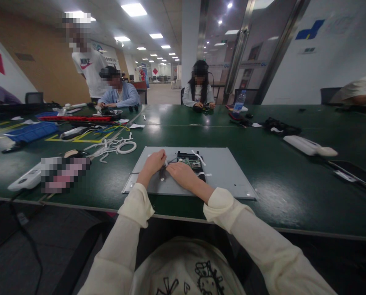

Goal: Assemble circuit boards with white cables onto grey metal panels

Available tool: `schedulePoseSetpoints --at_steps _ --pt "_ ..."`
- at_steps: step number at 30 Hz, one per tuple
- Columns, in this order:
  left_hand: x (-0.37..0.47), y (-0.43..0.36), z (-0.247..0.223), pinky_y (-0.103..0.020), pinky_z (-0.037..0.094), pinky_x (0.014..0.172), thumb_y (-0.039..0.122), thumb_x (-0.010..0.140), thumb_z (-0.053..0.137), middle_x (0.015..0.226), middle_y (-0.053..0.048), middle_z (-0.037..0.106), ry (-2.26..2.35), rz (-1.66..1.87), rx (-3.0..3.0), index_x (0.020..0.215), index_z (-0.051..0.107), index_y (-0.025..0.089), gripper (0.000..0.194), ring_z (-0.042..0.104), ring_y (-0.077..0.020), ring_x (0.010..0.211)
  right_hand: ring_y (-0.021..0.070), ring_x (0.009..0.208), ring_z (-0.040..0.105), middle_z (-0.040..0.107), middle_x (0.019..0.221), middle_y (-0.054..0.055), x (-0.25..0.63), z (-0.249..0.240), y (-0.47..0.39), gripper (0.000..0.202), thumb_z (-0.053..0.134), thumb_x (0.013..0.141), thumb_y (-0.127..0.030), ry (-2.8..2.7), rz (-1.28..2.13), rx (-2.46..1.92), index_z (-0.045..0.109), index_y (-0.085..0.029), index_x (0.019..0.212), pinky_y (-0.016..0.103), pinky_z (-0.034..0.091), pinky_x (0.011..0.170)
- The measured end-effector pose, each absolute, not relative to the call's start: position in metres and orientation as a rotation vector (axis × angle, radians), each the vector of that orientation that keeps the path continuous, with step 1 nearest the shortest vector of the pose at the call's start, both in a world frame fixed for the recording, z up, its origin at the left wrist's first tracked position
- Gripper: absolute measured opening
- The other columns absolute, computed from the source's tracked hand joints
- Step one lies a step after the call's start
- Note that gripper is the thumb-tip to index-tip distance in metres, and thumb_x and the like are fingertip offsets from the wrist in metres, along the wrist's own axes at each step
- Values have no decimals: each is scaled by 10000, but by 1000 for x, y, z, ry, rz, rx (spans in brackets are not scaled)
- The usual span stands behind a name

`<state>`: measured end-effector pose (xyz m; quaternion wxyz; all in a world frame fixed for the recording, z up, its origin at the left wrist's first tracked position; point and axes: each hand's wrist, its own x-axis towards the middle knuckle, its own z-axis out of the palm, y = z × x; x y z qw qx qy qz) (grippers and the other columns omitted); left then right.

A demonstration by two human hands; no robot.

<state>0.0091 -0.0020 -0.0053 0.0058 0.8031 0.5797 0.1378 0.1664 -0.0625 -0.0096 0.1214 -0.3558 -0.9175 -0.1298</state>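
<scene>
The left hand (153,162) and right hand (183,173) met at a cable (162,174) over a grey panel (227,164); whether either grip held it, I couldn't tell.

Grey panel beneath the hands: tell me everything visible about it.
The grey panel is a thin, roughly rectangular sheet, smooth, perhaps painted metal. It lies flat on the green table by the near edge, a white spot by its near right corner. A black housing with a circuit board sits on it. The left hand and right hand are over it; whether they touch it is unclear.
</scene>
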Motion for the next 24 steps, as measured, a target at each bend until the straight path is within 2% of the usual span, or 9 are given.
schedulePoseSetpoints --at_steps 24 --pt "16 9 -8 -255 374 666 329 889 393 861 -61 649 1719 282 2597 980 532 222 198 595 -192 823 180 925 582 630 925 107 164 -9 -62 152 439 877 -110 -2721 -318 -1113 580 -106 933 313 420 830"
